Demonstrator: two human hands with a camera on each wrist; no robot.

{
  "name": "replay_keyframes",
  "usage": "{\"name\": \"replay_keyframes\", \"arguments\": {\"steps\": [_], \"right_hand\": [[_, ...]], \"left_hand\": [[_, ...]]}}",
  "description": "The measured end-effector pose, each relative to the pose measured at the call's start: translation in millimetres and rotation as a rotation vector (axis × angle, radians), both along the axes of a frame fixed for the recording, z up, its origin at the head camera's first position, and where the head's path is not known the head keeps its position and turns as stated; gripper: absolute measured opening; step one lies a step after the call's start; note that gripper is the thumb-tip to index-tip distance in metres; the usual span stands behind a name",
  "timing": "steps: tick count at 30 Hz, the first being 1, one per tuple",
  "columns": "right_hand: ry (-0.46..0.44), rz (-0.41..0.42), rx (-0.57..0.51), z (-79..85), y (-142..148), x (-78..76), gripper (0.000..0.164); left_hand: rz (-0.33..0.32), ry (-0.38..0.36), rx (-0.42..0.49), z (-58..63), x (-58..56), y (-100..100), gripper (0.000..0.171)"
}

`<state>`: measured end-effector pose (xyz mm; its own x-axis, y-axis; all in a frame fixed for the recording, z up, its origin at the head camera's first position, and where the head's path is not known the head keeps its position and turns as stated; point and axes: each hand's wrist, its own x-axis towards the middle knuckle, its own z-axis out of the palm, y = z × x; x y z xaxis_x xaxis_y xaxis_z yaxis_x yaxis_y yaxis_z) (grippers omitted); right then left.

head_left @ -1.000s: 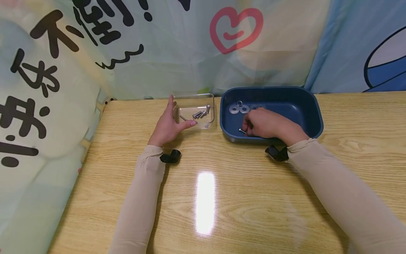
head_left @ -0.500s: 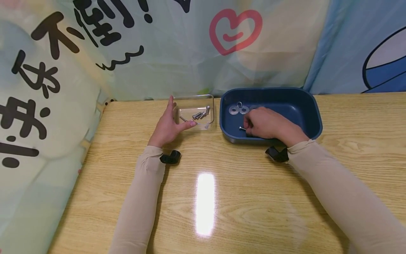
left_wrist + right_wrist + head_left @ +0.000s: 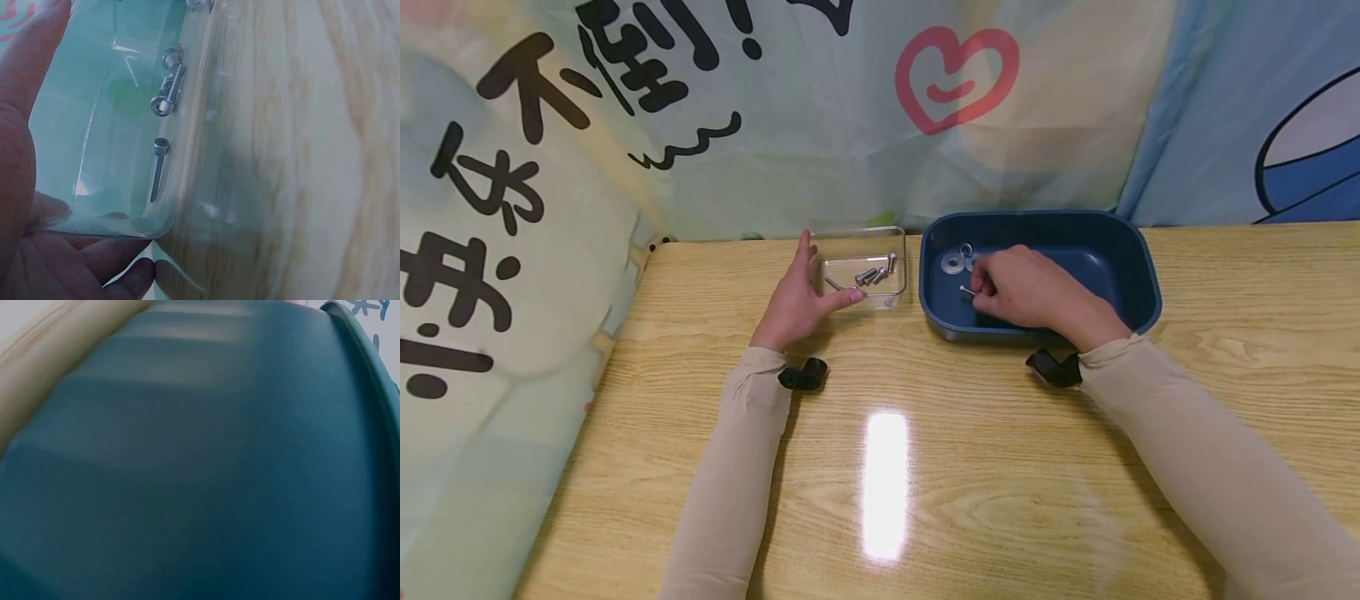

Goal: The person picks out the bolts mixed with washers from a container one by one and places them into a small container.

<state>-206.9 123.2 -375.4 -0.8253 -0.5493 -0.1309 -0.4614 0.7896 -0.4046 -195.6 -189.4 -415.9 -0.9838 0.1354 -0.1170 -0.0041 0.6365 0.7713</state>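
Observation:
My left hand (image 3: 797,298) grips the left end of a clear plastic box (image 3: 901,285), thumb at its front rim and fingers spread round the end. Inside the box lie several silver socket-head screws (image 3: 872,273); the left wrist view shows one screw (image 3: 159,169) apart from the others. My right hand (image 3: 1026,286) is over the blue tray (image 3: 1138,292), pinching a small screw (image 3: 966,290) between thumb and fingertips. The screw's end juts out to the left. Flat washers (image 3: 952,263) and a small ring (image 3: 966,249) lie in the tray, partly hidden by this hand.
Box and tray stand side by side on a wooden table (image 3: 820,467), close to its back edge. Behind them hangs a printed cloth (image 3: 805,167), which also runs down the left side. Only the tray's blue inner surface (image 3: 206,456) fills most of the right wrist view.
My right hand has shifted slightly back and left with the screw, away from the tray's front wall, and covers more of the washers. My left hand stays on the box.

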Motion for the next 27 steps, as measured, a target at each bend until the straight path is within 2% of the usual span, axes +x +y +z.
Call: {"name": "replay_keyframes", "arguments": {"steps": [8, 27], "right_hand": [[0.063, -0.032, -0.044, 3.1, -3.7, 5.1, 0.006], [0.091, -0.155, -0.164, 9.0, -25.8, 14.7, 0.016]], "left_hand": [[-0.002, 0.0, 0.001, -0.2, 0.0, 0.3, 0.123], [-0.002, 0.007, 0.011, -1.2, -0.6, 0.0, 0.122]]}}
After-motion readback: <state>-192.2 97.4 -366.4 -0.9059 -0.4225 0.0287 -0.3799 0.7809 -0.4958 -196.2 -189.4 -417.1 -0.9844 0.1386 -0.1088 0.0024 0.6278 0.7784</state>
